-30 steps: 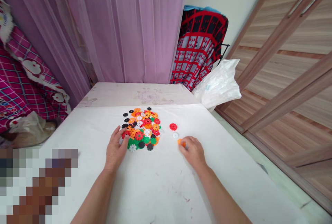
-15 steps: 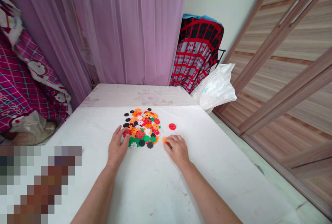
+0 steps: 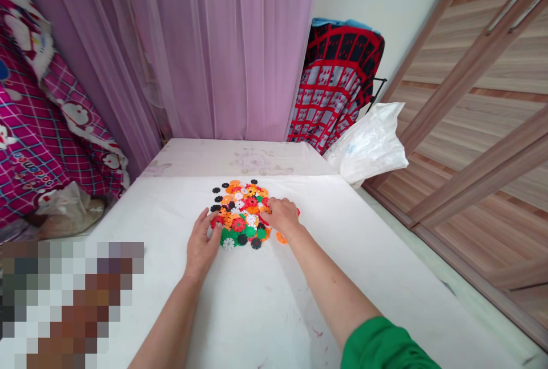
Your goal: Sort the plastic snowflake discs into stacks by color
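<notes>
Disc pile (image 3: 240, 212) blocking, tabletop (image 3: 368, 266) open far right

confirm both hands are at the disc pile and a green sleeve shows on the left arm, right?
No: the head view shows the green sleeve on the right arm. The left hand and right hand are indeed at the disc pile.

So the left hand (image 3: 204, 242) is kinda cupped, thumb apart from the bent fingers, with a gap between that opens toward the other hand. The right hand (image 3: 281, 216) is back-side up, a bit farther forward than the left, fingers curled down and tips angled left; can't really tell how tight. Right forearm (image 3: 329, 286) slants inward, and the left forearm (image 3: 169, 317) angles in toward it too.
</notes>
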`<state>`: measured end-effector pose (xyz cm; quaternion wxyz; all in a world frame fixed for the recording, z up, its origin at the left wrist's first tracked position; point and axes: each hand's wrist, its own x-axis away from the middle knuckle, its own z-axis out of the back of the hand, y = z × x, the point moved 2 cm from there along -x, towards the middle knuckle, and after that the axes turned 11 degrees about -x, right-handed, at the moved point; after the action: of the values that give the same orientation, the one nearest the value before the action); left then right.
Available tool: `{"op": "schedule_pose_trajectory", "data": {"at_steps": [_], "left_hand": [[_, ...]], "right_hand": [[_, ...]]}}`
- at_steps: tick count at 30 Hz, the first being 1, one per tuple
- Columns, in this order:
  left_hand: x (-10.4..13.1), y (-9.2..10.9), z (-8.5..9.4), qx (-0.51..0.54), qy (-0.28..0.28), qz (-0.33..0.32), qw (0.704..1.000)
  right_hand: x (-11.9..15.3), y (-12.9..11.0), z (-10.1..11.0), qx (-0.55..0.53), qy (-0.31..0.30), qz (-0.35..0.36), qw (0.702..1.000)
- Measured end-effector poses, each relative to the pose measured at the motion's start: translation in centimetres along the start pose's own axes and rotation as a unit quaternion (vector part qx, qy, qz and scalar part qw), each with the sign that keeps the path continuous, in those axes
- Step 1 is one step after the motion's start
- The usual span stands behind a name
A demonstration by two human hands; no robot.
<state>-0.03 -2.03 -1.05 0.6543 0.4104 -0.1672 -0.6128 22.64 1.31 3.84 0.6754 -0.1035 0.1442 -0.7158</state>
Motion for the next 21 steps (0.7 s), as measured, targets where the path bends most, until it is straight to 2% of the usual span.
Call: {"op": "schedule_pose_trajectory", "data": {"at_steps": [5, 10, 13, 15, 18, 21], "left_hand": [[0.0, 0.1, 0.0, 0.004, -0.007, 0.001, 1.0], [0.0, 0.1, -0.1, 0.011, 0.001, 0.008, 1.0], [0.0, 0.1, -0.2, 0.001, -0.001, 0.005, 1.0], [-0.1, 0.0, -0.2, -0.005, -0.002, 0.004, 1.0], [0.0, 0.0, -0.1, -0.006, -0.005, 0.003, 1.0], [0.0, 0.1, 0.1, -0.012, -0.011, 0.002, 1.0]], "right_hand": [[-0.8, -0.8, -0.5, 0.017, -0.02, -0.002, 1.0], [-0.4, 1.7, 0.6, -0.084, 0.009, -0.024, 0.996], [1.9, 4.1, 1.0, -0.141, 0.069, 0.004, 0.988], [4.0, 5.3, 0.9, -0.132, 0.109, 0.046, 0.984], [6.7, 6.0, 0.0, -0.107, 0.117, 0.096, 0.983], [7.5, 6.0, -0.7, -0.092, 0.098, 0.115, 0.984]]}}
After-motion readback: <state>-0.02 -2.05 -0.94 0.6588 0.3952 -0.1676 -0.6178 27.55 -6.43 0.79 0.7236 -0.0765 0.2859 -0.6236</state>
